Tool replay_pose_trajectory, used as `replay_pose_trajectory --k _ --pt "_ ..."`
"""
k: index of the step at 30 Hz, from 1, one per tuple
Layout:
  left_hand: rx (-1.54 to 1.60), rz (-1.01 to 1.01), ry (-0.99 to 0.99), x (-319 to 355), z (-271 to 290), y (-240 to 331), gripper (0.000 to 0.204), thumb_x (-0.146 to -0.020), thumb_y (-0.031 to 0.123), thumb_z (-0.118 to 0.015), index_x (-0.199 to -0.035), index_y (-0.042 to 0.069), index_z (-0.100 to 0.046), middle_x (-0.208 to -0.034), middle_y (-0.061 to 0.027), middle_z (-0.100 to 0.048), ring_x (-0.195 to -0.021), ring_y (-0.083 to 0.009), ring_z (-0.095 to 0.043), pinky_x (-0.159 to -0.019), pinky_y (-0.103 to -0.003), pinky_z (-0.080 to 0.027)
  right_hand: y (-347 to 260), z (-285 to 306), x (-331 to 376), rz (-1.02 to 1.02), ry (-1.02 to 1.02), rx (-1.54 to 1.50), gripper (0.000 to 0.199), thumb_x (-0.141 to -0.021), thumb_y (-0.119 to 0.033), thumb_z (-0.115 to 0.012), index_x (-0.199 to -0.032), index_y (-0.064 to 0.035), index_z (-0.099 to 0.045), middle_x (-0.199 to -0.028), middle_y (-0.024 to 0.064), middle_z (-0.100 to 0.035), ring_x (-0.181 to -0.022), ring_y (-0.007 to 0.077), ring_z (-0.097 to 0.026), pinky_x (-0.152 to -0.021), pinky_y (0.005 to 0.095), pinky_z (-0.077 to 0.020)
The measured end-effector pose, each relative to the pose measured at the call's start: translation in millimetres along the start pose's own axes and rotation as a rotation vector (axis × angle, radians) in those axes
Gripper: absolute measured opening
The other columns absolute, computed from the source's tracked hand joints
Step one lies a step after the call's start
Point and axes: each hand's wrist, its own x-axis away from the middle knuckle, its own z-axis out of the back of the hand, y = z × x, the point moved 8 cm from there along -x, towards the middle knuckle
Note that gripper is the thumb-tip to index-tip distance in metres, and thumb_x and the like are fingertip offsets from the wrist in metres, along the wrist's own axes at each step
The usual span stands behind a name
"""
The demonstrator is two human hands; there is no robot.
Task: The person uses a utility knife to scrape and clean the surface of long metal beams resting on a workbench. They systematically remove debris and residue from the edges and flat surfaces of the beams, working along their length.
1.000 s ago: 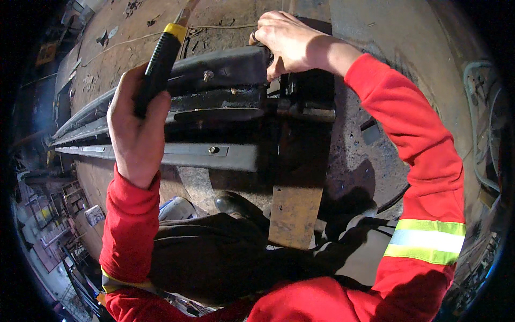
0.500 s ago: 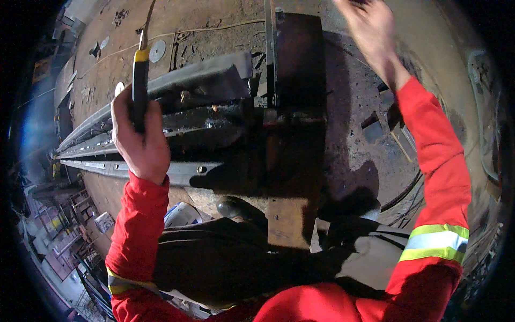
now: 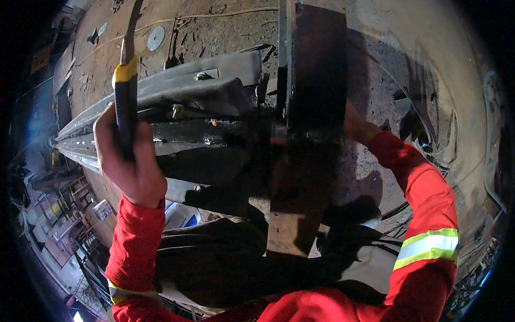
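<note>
My left hand (image 3: 129, 161) is closed round the black handle of a file (image 3: 126, 99). The handle has a yellow collar, and a long dark flat blade points up past the top of the picture. Beneath this hand lie long dark steel profiles (image 3: 214, 64) with bolts and shiny patches along them. My right hand (image 3: 358, 124) is at the right side of a dark upright steel beam (image 3: 316, 64). Its fingers are in shadow and hidden by the beam, so its grip does not show.
A round grey disc (image 3: 155, 38) lies on the stained floor beyond the profiles. A thin cord (image 3: 214, 16) crosses the floor there. Cables (image 3: 429, 134) lie at right. A white and blue container (image 3: 181, 214) stands by my leg, and racks (image 3: 80, 231) fill the lower left.
My right hand has come down from the top right to the beam's right side. My left hand, still holding the file, has shifted slightly left and nearer. The view has shifted too.
</note>
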Motion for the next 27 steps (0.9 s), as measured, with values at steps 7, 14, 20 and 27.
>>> replay_pose_trajectory --k 7,14,20,27 --pt "0.062 -0.02 -0.02 1.1 0.0 -4.5 0.035 -0.084 0.005 -0.058 -0.117 -0.005 -0.054 -0.093 -0.009 -0.059 -0.085 -0.0136 -0.054 -0.079 -0.027 -0.044 46.8 7.5 1.5 -0.365 0.088 -0.287 0.048 -0.084 0.0 -0.062 -0.13 0.0018 -0.049 -0.133 0.0196 -0.052 -0.121 0.0319 -0.05 -0.106 0.0386 -0.0371" --pt "0.018 -0.076 -0.074 -8.1 -2.2 1.8 0.028 -0.084 0.008 -0.06 -0.11 0.0 -0.058 -0.073 -0.0072 -0.059 -0.065 -0.0134 -0.053 -0.064 -0.027 -0.045 53.8 51.3 -3.6 -0.58 0.248 -0.372 0.041 -0.09 -0.002 -0.053 -0.13 0.0041 -0.048 -0.127 0.0176 -0.057 -0.117 0.0276 -0.054 -0.102 0.036 -0.0413" --pt "0.033 -0.166 0.034 -10.7 -0.6 -0.6 0.023 -0.088 0.009 -0.06 -0.11 0.0 -0.057 -0.082 -0.0018 -0.057 -0.073 -0.0092 -0.049 -0.067 -0.023 -0.042 79.4 47.0 0.9 -0.589 0.345 -0.535 0.043 -0.092 -0.005 -0.049 -0.133 0.007 -0.042 -0.129 0.0188 -0.055 -0.119 0.0257 -0.052 -0.1 0.0363 -0.0423" --pt "-0.026 -0.227 0.057 -22.0 -4.0 0.4 0.025 -0.087 0.014 -0.061 -0.108 0.001 -0.059 -0.077 -0.0084 -0.062 -0.069 -0.0141 -0.055 -0.067 -0.029 -0.047 56.8 75.1 -11.5 -0.51 0.308 -0.334 0.036 -0.092 -0.008 -0.052 -0.125 0.0076 -0.05 -0.119 0.0186 -0.061 -0.109 0.0247 -0.058 -0.095 0.0344 -0.0445"
